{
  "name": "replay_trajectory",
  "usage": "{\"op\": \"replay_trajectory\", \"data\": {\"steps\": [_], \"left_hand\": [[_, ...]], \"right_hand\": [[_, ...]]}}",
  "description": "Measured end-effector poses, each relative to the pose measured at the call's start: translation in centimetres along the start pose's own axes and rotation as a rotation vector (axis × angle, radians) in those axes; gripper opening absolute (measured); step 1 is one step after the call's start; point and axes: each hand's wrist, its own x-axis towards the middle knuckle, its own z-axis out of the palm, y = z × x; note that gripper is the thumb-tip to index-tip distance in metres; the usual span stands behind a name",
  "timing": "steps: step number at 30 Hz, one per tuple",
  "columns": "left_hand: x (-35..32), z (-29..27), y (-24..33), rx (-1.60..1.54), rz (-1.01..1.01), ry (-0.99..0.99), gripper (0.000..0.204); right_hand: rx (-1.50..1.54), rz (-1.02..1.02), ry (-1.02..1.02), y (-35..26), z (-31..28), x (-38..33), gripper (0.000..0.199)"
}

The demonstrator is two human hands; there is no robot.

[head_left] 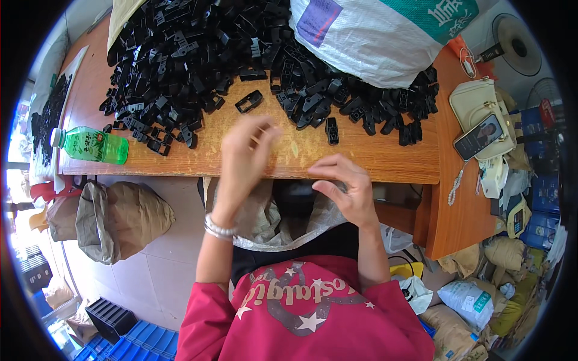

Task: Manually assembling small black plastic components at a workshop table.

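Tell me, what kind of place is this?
Probably a small workshop for sorting or assembling parts by hand: a heap of black plastic clips covers the wooden table, a big woven sack lies on it, and filled bags sit on the floor.

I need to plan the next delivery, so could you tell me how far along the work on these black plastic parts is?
Done: cannot be told; the open sack under the table edge hides its contents. In hand: both the left hand and right hand are raised, empty as far as shows. Left: a big pile of black plastic parts covers the table.
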Motion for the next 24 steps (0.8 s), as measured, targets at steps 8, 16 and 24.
{"op": "replay_trajectory", "data": {"steps": [8, 16, 24], "left_hand": [[5.0, -0.8, -4.2, 0.645, 0.08, -0.116, 0.023], [0.5, -1.4, -1.4, -0.208, -0.332, -0.02, 0.02], [-2.8, 0.7, 3.5, -0.912, -0.586, -0.306, 0.036]], "right_hand": [[-0.798, -0.017, 0.428, 2.9, 0.2, 2.6, 0.03], [-0.507, -0.015, 0.479, 3.9, 0.9, 1.5, 0.023], [-0.09, -0.197, 0.3, -0.3, 2.4, 0.0, 0.026]]}}
